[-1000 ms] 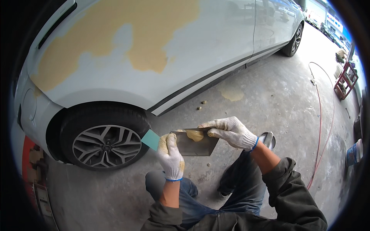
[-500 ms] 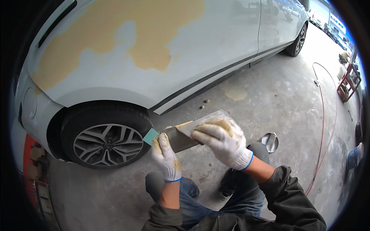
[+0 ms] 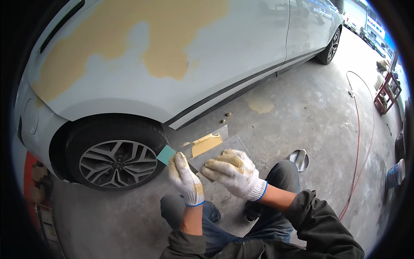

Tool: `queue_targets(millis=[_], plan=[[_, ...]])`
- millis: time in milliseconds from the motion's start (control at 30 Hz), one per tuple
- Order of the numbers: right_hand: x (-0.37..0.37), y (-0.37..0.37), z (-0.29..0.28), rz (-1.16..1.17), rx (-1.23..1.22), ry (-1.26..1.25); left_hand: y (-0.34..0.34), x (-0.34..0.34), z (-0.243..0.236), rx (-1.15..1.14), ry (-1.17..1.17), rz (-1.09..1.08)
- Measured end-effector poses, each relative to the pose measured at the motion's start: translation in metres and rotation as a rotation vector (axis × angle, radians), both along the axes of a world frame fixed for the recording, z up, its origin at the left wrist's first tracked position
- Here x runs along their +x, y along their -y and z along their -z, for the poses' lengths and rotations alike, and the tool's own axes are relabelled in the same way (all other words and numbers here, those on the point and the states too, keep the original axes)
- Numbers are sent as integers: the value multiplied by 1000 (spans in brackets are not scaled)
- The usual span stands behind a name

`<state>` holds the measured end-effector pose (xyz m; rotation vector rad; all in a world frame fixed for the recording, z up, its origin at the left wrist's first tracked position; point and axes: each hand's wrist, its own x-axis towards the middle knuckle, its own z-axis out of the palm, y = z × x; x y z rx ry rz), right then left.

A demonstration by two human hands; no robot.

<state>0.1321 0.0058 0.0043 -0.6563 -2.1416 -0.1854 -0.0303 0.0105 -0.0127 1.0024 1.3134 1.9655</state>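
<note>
At far left a wheel (image 3: 117, 163) sits under the car (image 3: 181, 64), whose panel carries broad tan filler patches (image 3: 172, 39). Just right of the wheel, the left hand (image 3: 186, 179), gloved, has its fingers closed around a teal-handled board (image 3: 202, 146); the handle end pokes out up-left of the fist, and the board's long axis runs up and to the right, away from the person, toward the car's sill. A smear of yellow filler (image 3: 207, 143) lies on the board's middle. Next, the right hand (image 3: 235, 172), also gloved, has its fingers clamped on a grey spreader (image 3: 215, 156), which lies across the board's near edge, touching it, its blade parallel to the board. The filler sits just above the spreader, nearer the right hand. Further right, a metal tin (image 3: 298, 159) rests on the floor (image 3: 310, 112) beside the knee, and a red hose (image 3: 360, 142) curves past.
</note>
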Motion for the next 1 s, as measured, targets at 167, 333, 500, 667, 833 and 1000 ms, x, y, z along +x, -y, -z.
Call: queue_targets(millis=[167,333,500,667,833,1000], plan=[[15,10,0,-24,-49,46,-8,-7,7,57,47,-99],[30,-10,-62,-53,-322,-426,6,-7,1,-31,-68,162],[43,-22,-68,-434,-987,-446,12,6,3,-20,-54,164],[52,-28,-44,-64,-733,40,11,1,5,-20,-200,97],[25,-6,-38,207,-69,125,11,3,6,-46,10,49],[11,16,0,-19,-86,120,3,1,2,10,-18,-32]])
